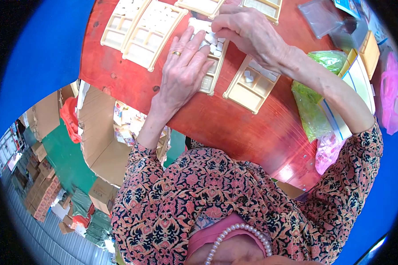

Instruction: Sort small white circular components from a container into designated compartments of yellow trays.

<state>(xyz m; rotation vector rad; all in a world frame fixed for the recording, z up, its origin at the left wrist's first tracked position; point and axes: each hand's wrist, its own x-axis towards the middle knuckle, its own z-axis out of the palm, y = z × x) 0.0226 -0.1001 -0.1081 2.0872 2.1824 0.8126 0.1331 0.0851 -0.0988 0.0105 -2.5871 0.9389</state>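
My left hand, with a ring on one finger, lies with its fingers stretched out over a cream compartment tray. Small white blocks crowd the upper part of that tray; its lower compartments show partly bare. My right hand is over the tray's upper right side, its fingers bent and pinched together; whatever they hold is hidden. Just below the right hand stands another cream tray with a few white pieces. To the left are two more trays, the nearer one filled with white pieces in its upper part.
More cream trays stand along the far side of the red table. At right lie a clear plastic box, a green plastic bag and pink bags. An open cardboard box with small packets stands at the table's left edge.
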